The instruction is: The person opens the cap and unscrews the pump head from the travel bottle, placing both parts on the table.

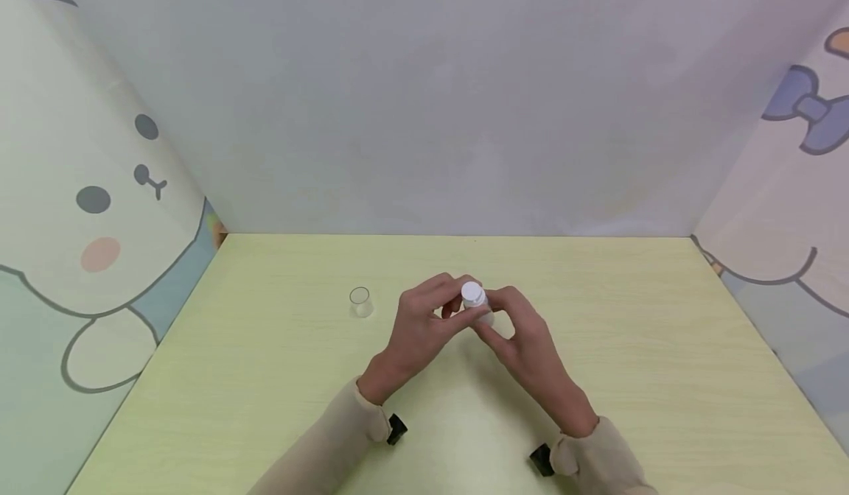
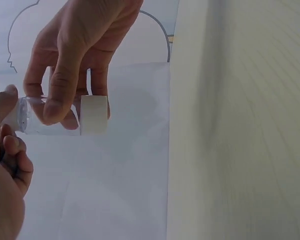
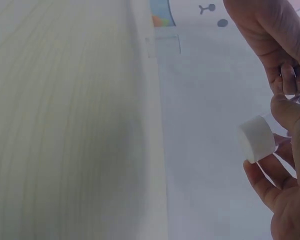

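A small clear bottle [image 2: 39,126] stands roughly upright in the air between both hands. At its upper end is a white cap [image 1: 472,293]; a wider white piece [image 2: 94,116] forms the lower end, also seen in the right wrist view. My right hand [image 1: 536,342] grips the clear body with thumb and fingers. At the top, the thumb and fingers of my left hand [image 1: 424,320] pinch around the cap. The wrist views show the lower white end free of the left hand. What is inside the bottle cannot be made out.
A small clear cup [image 1: 361,302] stands on the pale wooden table [image 1: 265,377], left of the hands. A plain light wall [image 1: 424,112] rises behind the table, with cartoon-printed panels [image 1: 99,259] at the sides.
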`<state>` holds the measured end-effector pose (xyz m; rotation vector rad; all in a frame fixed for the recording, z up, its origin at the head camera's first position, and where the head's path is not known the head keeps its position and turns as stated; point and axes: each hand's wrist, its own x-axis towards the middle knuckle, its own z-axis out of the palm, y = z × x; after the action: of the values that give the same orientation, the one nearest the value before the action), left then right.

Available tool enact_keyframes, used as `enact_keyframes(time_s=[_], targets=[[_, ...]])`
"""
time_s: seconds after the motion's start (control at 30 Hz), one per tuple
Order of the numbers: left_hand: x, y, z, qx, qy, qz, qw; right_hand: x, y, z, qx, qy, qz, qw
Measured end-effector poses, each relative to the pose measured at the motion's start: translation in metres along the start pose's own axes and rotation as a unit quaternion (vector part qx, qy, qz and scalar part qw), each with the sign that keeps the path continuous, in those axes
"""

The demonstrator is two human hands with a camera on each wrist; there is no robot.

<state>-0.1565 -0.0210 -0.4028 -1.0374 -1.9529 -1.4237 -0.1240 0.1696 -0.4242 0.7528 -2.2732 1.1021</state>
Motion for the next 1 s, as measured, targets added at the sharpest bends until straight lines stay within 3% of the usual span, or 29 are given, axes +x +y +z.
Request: enact_keyframes(time_s=[0.13, 0.27, 0.4, 0.6, 0.83, 1.0], targets=[[0.000, 0.003, 0.002, 0.005, 0.017, -0.003, 0.9998, 0.000, -0.003, 0.001, -0.003, 0.011, 0.007, 0.9999], [0.002, 0.006, 0.001, 0.020, -0.004, -0.040, 0.9990, 0.001, -0.004, -0.001, 0.006, 0.005, 0.023, 0.9997], [0.003, 0.010, -0.004, 0.046, -0.053, -0.095, 0.9930, 0.001, -0.002, -0.003, 0.004, -0.004, 0.031, 0.9995], [0.007, 0.016, -0.014, 0.086, -0.147, -0.147, 0.9744, -0.001, 0.003, -0.002, -0.011, -0.008, 0.042, 0.9990], [0.010, 0.015, -0.024, 0.073, -0.213, -0.146, 0.9634, -0.001, 0.006, -0.002, 0.001, -0.012, 0.056, 0.9984], [0.011, 0.010, -0.028, 0.040, -0.234, -0.149, 0.9600, -0.001, 0.008, 0.001, 0.015, -0.016, 0.058, 0.9981]])
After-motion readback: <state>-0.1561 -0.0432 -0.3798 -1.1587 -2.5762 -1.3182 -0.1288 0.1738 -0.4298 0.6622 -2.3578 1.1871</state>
